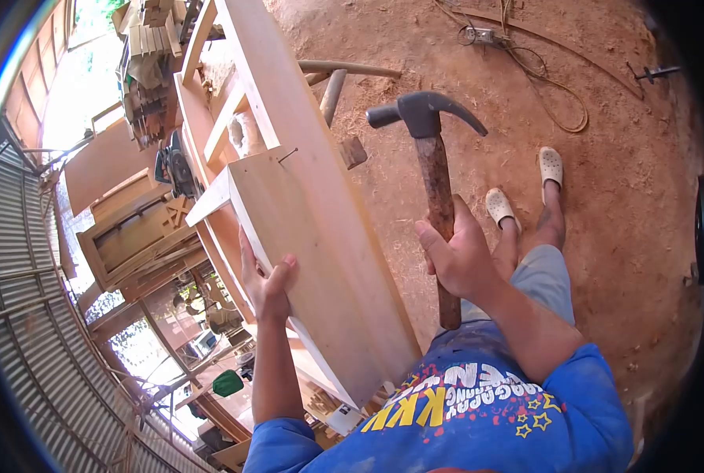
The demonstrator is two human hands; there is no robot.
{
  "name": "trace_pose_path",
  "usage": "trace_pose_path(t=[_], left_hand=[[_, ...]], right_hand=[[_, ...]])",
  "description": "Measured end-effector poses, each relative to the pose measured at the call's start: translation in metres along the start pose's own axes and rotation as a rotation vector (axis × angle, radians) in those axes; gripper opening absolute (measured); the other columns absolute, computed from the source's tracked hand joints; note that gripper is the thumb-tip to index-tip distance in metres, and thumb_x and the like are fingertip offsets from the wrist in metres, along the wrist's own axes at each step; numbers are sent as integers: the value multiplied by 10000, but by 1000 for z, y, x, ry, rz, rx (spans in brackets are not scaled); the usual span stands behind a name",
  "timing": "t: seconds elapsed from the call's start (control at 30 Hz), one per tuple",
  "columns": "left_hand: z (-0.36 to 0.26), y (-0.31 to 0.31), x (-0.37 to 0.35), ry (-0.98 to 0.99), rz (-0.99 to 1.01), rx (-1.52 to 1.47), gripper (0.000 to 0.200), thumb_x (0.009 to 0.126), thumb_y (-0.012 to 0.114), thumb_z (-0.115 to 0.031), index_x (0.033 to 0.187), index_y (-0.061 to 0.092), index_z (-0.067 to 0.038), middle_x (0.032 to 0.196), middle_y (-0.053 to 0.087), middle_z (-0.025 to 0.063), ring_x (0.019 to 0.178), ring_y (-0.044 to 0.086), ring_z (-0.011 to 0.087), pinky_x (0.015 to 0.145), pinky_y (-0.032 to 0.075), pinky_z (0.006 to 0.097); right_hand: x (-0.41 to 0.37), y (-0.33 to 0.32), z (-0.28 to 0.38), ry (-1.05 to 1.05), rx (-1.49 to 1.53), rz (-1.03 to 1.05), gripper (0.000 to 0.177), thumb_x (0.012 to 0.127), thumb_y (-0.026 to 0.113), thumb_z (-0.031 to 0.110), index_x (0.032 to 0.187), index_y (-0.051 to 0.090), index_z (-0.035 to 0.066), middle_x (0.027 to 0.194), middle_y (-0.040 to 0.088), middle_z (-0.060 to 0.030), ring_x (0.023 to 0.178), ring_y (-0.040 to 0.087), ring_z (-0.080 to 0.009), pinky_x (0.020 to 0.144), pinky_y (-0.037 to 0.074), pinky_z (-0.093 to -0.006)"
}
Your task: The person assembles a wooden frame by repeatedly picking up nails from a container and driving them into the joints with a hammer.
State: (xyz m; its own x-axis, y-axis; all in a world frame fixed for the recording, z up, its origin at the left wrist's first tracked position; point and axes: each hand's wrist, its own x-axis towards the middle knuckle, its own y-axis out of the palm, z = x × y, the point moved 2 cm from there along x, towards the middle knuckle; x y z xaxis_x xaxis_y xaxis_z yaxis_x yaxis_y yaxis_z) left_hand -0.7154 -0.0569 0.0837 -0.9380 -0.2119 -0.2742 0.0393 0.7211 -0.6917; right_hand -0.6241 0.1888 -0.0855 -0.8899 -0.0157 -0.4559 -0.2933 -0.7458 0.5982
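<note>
My right hand (464, 254) is closed around the wooden handle of a claw hammer (435, 169), its dark metal head held up off the wood. My left hand (270, 285) grips the edge of a pale wooden board (297, 252), thumb on the broad face and fingers along the side. A nail (288, 155) stands partly driven near the board's far end, leaning to one side. The board lies against a long wooden beam (320, 150) of a larger frame.
Wood scraps and panels (119, 236) are stacked beyond the frame. A power tool (177, 165) rests among them. An extension socket (480, 35) and its cord (581, 118) lie on the dirt floor (628, 260). A wood block (353, 152) sits beside the beam.
</note>
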Motion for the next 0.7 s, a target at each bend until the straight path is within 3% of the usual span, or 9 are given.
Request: trace_pose_path(t=[0.17, 0.27, 0.37, 0.47, 0.53, 0.57, 0.63, 0.7], left_hand=[[-9, 6, -2, -21, -44, -19, 1176, 684, 762, -202, 1709, 212, -29, 1525, 537, 197, 1330, 602, 325, 1117, 501, 426], [-20, 13, 5, 8, -23, -63, 1174, 688, 772, -217, 1704, 219, -15, 1525, 537, 210, 1329, 600, 324, 1118, 494, 423], [-28, 16, 12, -2, -34, -25, 1167, 696, 778, -234, 1700, 226, -10, 1536, 519, 219, 1357, 574, 326, 1139, 467, 429], [-17, 10, 18, 100, -7, 29, 1153, 713, 785, -250, 1695, 231, -7, 1549, 494, 221, 1393, 533, 330, 1165, 432, 441], [-19, 12, 16, 65, -23, 6, 1154, 717, 793, -269, 1689, 231, -3, 1552, 484, 223, 1409, 513, 335, 1178, 417, 450], [-19, 13, 15, 49, -31, -8, 1155, 719, 797, -278, 1687, 231, 0, 1554, 480, 224, 1417, 503, 337, 1184, 409, 454], [-17, 11, 16, 67, -22, 10, 1161, 717, 808, -287, 1684, 231, -1, 1551, 480, 225, 1414, 505, 339, 1184, 410, 456], [-16, 11, 18, 72, -24, 6, 1160, 719, 814, -292, 1682, 234, -5, 1550, 481, 223, 1411, 509, 340, 1185, 409, 457]], right_hand=[[7, 26, 31, -72, 176, -40, 227, 1057, 664, 116, 1166, 472, 61, 781, 550, 10, 554, 542, -62, 501, 471, -234], [13, 50, 17, -98, 90, -46, 222, 1066, 645, 154, 1196, 516, 30, 812, 575, -13, 729, 571, -45, 641, 495, -287], [37, 55, 24, -12, -396, 144, 186, 1072, 635, 167, 1153, 531, 37, 819, 591, -11, 696, 581, -49, 632, 495, -283], [25, 52, 42, -59, 81, -55, 160, 1093, 605, 192, 1116, 552, 43, 775, 591, -6, 611, 584, -85, 574, 483, -267], [29, 29, 69, -417, 228, -125, 153, 1111, 582, 196, 1061, 537, 58, 738, 552, 11, 578, 548, -80, 553, 490, -260], [33, 23, 83, -571, 312, -287, 173, 1115, 578, 179, 994, 524, 68, 704, 520, 28, 561, 519, -70, 534, 490, -254], [35, 22, 104, -602, 469, -443, 187, 1114, 564, 168, 959, 521, 74, 677, 491, 30, 553, 510, -68, 506, 486, -262], [36, 43, 51, -623, 236, -258, 167, 1081, 584, 202, 998, 547, 62, 711, 551, -17, 580, 555, -113, 569, 514, -317]])
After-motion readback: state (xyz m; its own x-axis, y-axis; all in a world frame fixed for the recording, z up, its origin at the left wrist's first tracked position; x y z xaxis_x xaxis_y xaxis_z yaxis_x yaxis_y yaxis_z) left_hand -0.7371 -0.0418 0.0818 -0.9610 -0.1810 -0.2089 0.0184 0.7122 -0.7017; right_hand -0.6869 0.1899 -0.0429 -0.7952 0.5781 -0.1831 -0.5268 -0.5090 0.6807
